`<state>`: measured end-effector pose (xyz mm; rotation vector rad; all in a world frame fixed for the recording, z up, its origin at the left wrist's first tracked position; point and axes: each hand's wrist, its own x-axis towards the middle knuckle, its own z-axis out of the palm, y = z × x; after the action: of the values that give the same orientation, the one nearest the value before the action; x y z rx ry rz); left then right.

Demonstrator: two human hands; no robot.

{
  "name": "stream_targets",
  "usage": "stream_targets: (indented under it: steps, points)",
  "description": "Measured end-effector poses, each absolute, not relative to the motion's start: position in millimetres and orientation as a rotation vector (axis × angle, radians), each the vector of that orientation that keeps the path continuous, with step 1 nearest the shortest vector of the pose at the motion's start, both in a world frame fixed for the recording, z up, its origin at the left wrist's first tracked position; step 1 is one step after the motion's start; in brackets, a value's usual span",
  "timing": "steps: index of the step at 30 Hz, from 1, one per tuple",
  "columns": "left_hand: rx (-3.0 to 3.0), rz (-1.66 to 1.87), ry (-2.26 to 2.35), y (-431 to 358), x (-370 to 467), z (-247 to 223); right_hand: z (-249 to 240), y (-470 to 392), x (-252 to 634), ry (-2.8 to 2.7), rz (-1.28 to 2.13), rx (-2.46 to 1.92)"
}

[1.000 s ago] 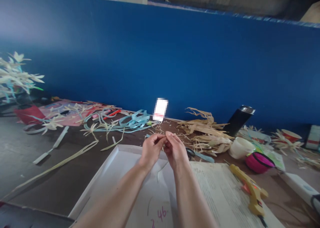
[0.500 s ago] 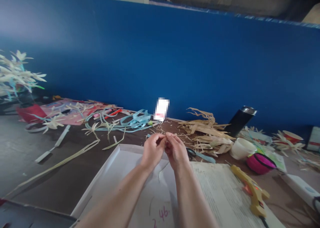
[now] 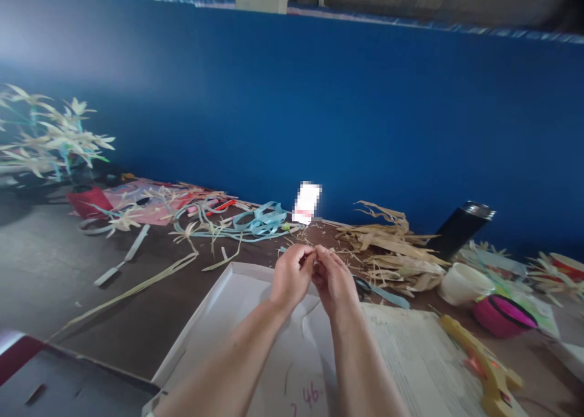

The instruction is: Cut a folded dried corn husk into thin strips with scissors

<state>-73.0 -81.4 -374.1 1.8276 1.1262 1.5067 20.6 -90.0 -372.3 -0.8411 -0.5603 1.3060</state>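
Note:
My left hand (image 3: 294, 276) and my right hand (image 3: 335, 278) meet fingertip to fingertip over the far part of a white shallow box lid (image 3: 255, 319). Both are closed in a pinch, and whatever is between the fingers is hidden or too small to name. Thin pale fibres (image 3: 310, 310) show below the hands, against the lid; I cannot tell whether they are held. Just right of my right hand lie dark-handled scissors (image 3: 362, 288), partly hidden, and a light blue strip (image 3: 390, 296). Purple handwriting marks the lid near my forearms.
Dried husks (image 3: 387, 246) lie behind the hands, near a tilted black flask (image 3: 460, 228). At right are a white cup (image 3: 463, 283), a pink pouch (image 3: 502, 315), and a yellow glue gun (image 3: 479, 356) on a printed sheet (image 3: 406, 350). Blue ribbon (image 3: 260, 219) and husk flowers (image 3: 68, 137) occupy the left.
The whole view has swung slightly left, so things appear shifted to the right. My hands stay pinched together in the same pose above the lid.

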Motion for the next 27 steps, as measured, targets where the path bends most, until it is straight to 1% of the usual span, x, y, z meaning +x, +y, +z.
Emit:
stream_targets:
  steps: [4, 15, 27]
  points:
    - [1.902, 1.481, 1.02, -82.6, -71.6, -374.6, -371.8, -88.9, 24.7, -0.528, 1.303, -0.821]
    - [1.796, 1.51, 1.152, -85.5, -71.5, -373.7, -371.8, -90.7, 19.9, -0.539, 1.299, -0.891]
    - [1.728, 1.547, 1.194, -85.6, -71.5, -373.5, -372.8, -89.8, 19.2, -0.627, 1.26, -0.93]
